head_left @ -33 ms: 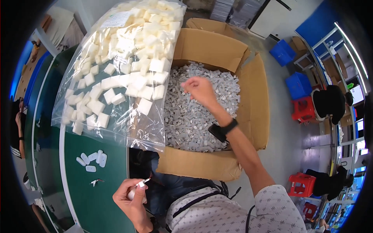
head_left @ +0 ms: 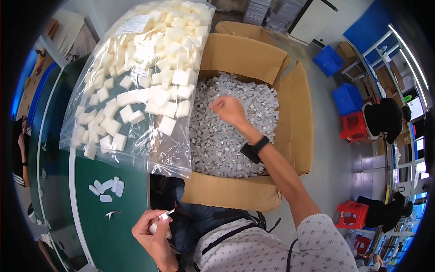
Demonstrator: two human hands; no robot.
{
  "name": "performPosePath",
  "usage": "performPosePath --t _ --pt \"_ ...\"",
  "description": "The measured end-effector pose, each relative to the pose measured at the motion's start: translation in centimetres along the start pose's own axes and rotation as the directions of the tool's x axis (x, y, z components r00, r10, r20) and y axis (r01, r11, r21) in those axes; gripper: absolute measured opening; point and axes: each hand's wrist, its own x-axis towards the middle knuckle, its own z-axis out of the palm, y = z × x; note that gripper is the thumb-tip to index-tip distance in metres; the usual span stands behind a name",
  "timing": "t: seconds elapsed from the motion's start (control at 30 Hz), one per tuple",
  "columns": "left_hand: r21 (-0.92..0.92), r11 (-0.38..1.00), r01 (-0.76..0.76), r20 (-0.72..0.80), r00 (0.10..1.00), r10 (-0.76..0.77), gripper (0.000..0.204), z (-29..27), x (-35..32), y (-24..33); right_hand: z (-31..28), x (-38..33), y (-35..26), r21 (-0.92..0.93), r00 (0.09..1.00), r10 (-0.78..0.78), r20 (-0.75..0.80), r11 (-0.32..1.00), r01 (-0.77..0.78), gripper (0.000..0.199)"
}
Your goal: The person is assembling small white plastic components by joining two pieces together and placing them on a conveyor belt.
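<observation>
My left hand point(head_left: 152, 233) is closed round a rounded white plastic piece, low over the near edge of the green table. A small white part point(head_left: 165, 216) with a metal tip and a thin red wire pokes out above its thumb. My right hand point(head_left: 230, 111) is held over an open cardboard box point(head_left: 233, 190) full of small grey-white pieces point(head_left: 226, 156). Its fingers are curled and pinched together; whatever may be between them is too small to make out. On the table lie several rounded white plastic cases point(head_left: 105, 198) and a small white part with a wire point(head_left: 111, 214).
A large clear bag point(head_left: 176, 154) of cream foam blocks point(head_left: 167, 125) covers the table's far part, against the box's left side. Red stools point(head_left: 351, 215) and blue crates point(head_left: 348, 97) stand on the floor at right, where people in black sit by shelving.
My right hand has shifted slightly nearer and to the left over the box, its fingers more curled. The left hand keeps its place and hold.
</observation>
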Motion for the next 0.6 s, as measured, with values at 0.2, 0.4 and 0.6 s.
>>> performPosePath --t 0.2,0.4,0.6 --pt "-0.030 0.998 -0.061 0.014 0.998 0.062 0.016 -0.8 -0.2 -2.0 8.2 0.5 7.9 -0.493 0.982 0.054 0.178 0.869 0.042 0.006" --pt "-0.057 0.997 -0.056 -0.080 0.996 0.051 0.016 -0.9 0.3 -2.7 11.5 -0.4 7.0 -0.332 0.929 -0.332 0.163 0.868 0.368 0.013" --pt "-0.018 0.999 -0.042 -0.091 0.995 0.040 0.018 -0.8 0.6 -2.9 12.9 -1.2 6.9 -0.348 0.956 -0.272 0.110 0.891 0.294 0.017"
